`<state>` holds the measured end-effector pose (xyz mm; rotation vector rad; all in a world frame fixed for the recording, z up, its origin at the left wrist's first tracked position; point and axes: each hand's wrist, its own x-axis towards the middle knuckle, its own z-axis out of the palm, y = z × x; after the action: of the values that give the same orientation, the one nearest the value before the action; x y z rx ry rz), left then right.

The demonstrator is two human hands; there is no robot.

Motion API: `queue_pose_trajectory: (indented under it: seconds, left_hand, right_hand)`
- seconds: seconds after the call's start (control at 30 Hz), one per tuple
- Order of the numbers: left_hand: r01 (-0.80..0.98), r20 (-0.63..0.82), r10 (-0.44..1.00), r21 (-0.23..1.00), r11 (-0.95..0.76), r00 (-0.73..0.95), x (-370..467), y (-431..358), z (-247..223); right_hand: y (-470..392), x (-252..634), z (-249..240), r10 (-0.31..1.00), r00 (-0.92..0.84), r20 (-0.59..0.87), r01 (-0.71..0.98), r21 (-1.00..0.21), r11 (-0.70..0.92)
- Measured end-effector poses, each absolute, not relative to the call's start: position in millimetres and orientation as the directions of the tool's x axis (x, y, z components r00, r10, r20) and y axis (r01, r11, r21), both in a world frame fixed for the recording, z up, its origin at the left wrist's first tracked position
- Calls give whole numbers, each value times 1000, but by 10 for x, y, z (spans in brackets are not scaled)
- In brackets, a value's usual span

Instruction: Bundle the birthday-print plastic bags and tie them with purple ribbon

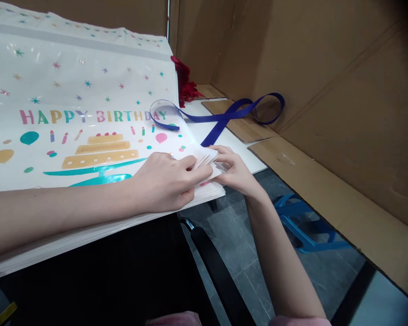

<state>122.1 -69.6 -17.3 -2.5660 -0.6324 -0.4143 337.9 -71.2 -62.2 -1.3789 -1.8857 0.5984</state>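
At fanned corner [206, 158], left fingers [200, 174] and right fingers [225, 156] hold glossy white sheets [98, 97] printed with yellow cake.

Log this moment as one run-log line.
left hand: gripping fanned corner of printed stack; right hand: fingers at same corner; blue ribbon: curled beyond hands; red item: beside stack

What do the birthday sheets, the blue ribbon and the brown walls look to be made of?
Birthday sheets: likely thin plastic film, glossy, judging by bright glare and soft ripples.
Blue ribbon: probably woven fabric with slight sheen; it bends in smooth loops.
Brown walls: cardboard by their look, matte, with straight crease lines.
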Motion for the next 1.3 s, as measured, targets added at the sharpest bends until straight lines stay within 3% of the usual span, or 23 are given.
queue_pose_trajectory:
  seconds: [0.5, 0.93, 1.3]
  left_hand:
    - [496, 335, 385, -370, -785, 860, 1220, -718, -147]
    - [518, 307, 429, -336, -786, 850, 1226, -728, -112]
    - [523, 329, 427, -306, -795, 842, 1237, -722, -130]
  right_hand:
    - [-736, 3334, -594, 927, -161, 338, 603, -710, 364]
    - [-806, 3458, -559, 910, -184, 372, 474, -777, 414]
    - [-791, 3390, -513, 920, -257, 295, 647, -655, 391]
